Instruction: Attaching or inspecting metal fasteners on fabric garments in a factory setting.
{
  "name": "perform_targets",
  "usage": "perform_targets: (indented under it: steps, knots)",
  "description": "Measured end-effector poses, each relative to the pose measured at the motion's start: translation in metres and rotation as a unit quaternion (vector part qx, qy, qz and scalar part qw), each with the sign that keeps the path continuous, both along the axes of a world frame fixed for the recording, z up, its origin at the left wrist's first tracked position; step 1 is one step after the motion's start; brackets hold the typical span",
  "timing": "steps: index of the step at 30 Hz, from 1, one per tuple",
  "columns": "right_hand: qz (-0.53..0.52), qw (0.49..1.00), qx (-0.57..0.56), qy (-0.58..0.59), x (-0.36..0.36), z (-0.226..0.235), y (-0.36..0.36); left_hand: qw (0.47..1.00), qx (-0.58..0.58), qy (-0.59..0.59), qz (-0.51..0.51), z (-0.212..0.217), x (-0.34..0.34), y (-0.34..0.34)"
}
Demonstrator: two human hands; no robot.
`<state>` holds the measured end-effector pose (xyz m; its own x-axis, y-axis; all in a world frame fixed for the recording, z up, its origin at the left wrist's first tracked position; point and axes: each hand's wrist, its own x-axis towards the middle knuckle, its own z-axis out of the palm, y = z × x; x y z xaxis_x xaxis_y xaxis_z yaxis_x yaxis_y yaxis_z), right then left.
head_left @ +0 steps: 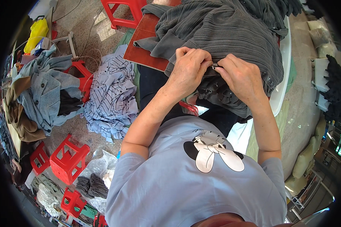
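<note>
Together, left hand, right hand, pinching grey ribbed garment

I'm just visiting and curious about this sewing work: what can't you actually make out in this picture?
All in the head view:
- The small dark item pinched between the left hand and right hand: too small, covered by fingertips.
- The dark grey ribbed knit garment: its top is cut off by the picture's edge.
- The reddish-brown board: mostly hidden under that garment.
</note>
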<state>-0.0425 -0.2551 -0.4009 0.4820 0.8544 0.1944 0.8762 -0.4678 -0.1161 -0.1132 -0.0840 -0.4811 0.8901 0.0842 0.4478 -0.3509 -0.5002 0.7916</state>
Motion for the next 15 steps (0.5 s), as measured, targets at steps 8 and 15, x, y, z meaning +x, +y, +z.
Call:
perform_targets:
  steps: [8, 15]
  knots:
    - [0.015, 1.000, 0.013, -0.003, -0.002, -0.004, -0.001, 1.000, -0.025, -0.006, 0.011, -0.002, -0.002, -0.001]
    - [-0.132, 0.961, 0.204, 0.129, 0.011, 0.007, -0.040, 0.923, -0.088, -0.008, 0.375, 0.001, -0.004, 0.025]
